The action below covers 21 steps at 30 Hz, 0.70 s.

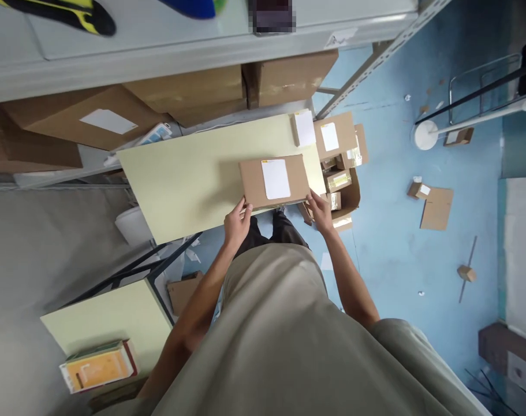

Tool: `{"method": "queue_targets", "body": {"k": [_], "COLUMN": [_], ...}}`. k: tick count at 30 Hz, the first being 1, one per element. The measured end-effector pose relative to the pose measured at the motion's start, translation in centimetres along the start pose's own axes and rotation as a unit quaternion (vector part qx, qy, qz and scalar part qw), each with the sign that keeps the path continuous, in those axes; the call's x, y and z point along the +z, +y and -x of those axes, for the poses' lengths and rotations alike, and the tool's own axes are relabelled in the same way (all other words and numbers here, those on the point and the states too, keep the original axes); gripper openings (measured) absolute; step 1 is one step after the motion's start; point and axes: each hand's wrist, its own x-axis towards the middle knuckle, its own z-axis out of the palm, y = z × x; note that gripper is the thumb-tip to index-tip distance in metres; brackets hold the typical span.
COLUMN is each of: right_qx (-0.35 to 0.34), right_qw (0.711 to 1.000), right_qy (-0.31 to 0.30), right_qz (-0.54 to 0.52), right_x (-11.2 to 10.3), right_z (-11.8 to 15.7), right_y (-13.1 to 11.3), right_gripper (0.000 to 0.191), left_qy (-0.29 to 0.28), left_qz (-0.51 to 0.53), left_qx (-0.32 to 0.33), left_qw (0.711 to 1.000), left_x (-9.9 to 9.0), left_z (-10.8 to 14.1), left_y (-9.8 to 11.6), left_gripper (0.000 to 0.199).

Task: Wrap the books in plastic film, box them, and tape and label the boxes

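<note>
A brown cardboard box point(253, 182) with a white label point(275, 179) on its top is held in front of me, over the right part of a pale yellow table point(176, 179). The fingers of my left hand point(238, 222) grip its near left corner. On the near right corner, my right hand point(320, 209) has hold of it, thumb and fingers pinched at the edge. Beyond the box, a small white box point(303, 128) stands at the table's far right corner.
Several labelled cartons point(338, 138) are stacked off the table's right end. A shelf point(202, 40) with large boxes point(288, 78) beneath it runs along the far side. At lower left, another table point(115, 315) bears books point(99, 368). Flattened cardboard point(436, 208) lies on the blue floor.
</note>
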Motion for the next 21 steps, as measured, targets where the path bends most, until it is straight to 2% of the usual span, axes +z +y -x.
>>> {"method": "queue_targets", "body": {"k": [2, 5, 8, 11, 14, 17, 19, 21], "right_qx": [0.033, 0.061, 0.054, 0.062, 0.083, 0.094, 0.100, 0.107], "right_qw": [0.997, 0.986, 0.977, 0.966, 0.954, 0.950, 0.957, 0.968], "right_qy": [0.045, 0.120, 0.178, 0.227, 0.270, 0.287, 0.268, 0.227], "right_qz": [-0.057, -0.094, -0.107, -0.111, -0.104, -0.078, -0.057, -0.033], "right_x": [-3.7, -9.9, -16.4, -23.1, -29.5, -34.5, -36.5, -37.2], "right_z": [1.8, 3.6, 3.8, 2.7, 0.7, -1.9, -4.3, -7.3], "right_y": [1.6, 4.4, 7.6, 11.5, 15.5, 19.0, 20.8, 22.3], "right_gripper": [0.070, 0.064, 0.054, 0.049, 0.051, 0.054, 0.057, 0.059], "left_qy": [-0.049, -0.123, -0.185, -0.223, -0.253, -0.279, -0.289, -0.281], "left_qz": [-0.054, -0.110, -0.155, -0.185, -0.198, -0.207, -0.214, -0.223], "left_qx": [-0.003, 0.013, 0.036, 0.034, 0.009, -0.026, -0.056, -0.094], "left_qw": [0.997, 0.986, 0.970, 0.956, 0.947, 0.937, 0.931, 0.929], "left_x": [2.6, 7.9, 14.6, 22.6, 30.9, 37.9, 41.4, 43.9], "left_z": [1.8, 3.7, 4.8, 5.4, 5.3, 4.2, 3.0, 1.3], "left_y": [1.6, 4.4, 7.0, 8.4, 8.7, 8.0, 7.1, 5.9], "left_gripper": [0.054, 0.052, 0.051, 0.052, 0.054, 0.051, 0.043, 0.033]}}
